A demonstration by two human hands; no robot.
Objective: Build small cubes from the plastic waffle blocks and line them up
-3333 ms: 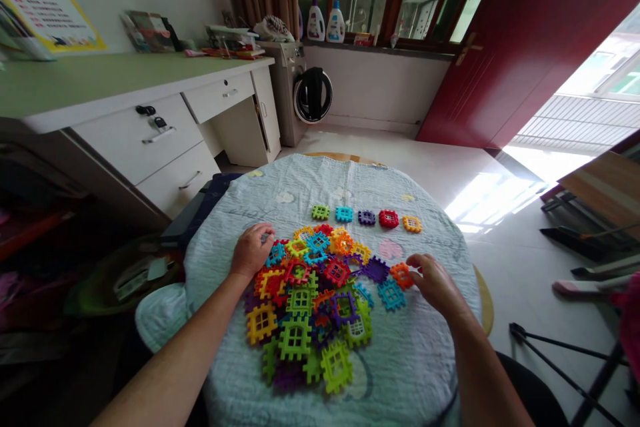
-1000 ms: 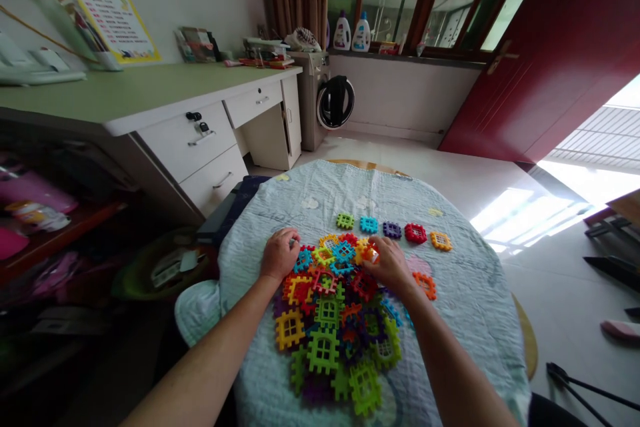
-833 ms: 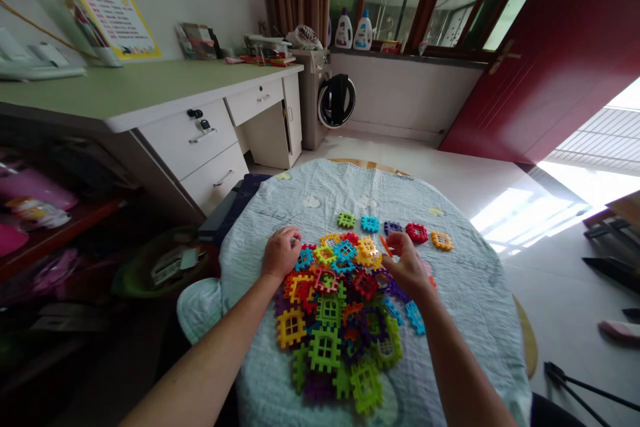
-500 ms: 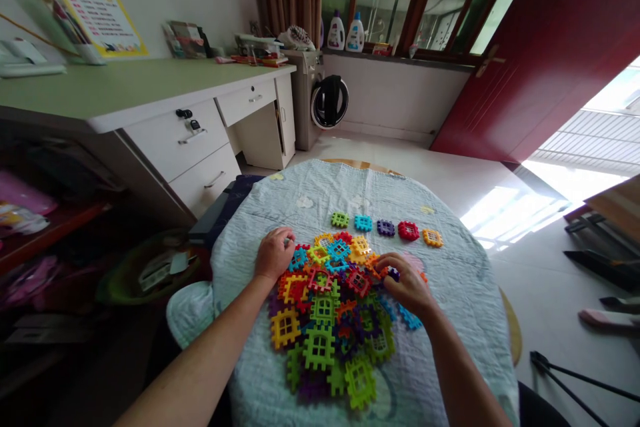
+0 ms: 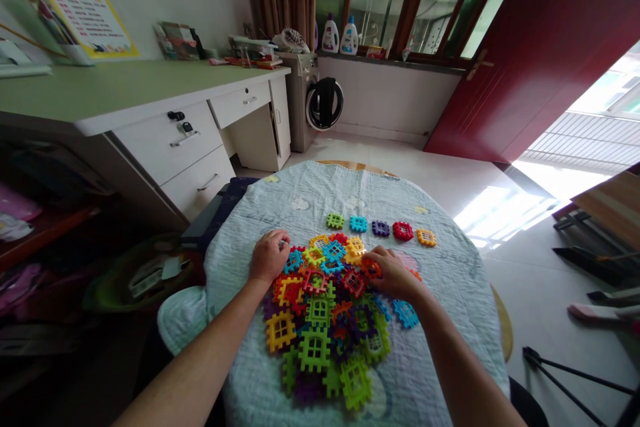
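Note:
A pile of colourful plastic window-shaped building blocks (image 5: 319,311) lies in front of me on the cloth. My right hand (image 5: 394,273) is at the pile's right side, its thumb and fingers closed on an orange block (image 5: 371,269). At the upper left edge of the pile rests my left hand (image 5: 270,256), fingers curled; what they hold, if anything, is hidden. A blue block (image 5: 293,261) lies beside it. Behind the pile stretches a spaced row: a green block (image 5: 335,221), a light blue block (image 5: 358,224), a purple block (image 5: 381,228), a red block (image 5: 403,231) and a yellow block (image 5: 427,237).
The round table wears a pale cloth (image 5: 450,320). A desk with drawers (image 5: 170,140) stands on the left, a washing machine (image 5: 303,100) behind it. At the right are a red door (image 5: 515,47) and a black tripod leg (image 5: 575,370).
My right hand has moved slightly left and its fingers have closed on the orange block; a dark purple piece that showed by its fingers is now hidden. The left hand stays by the pile.

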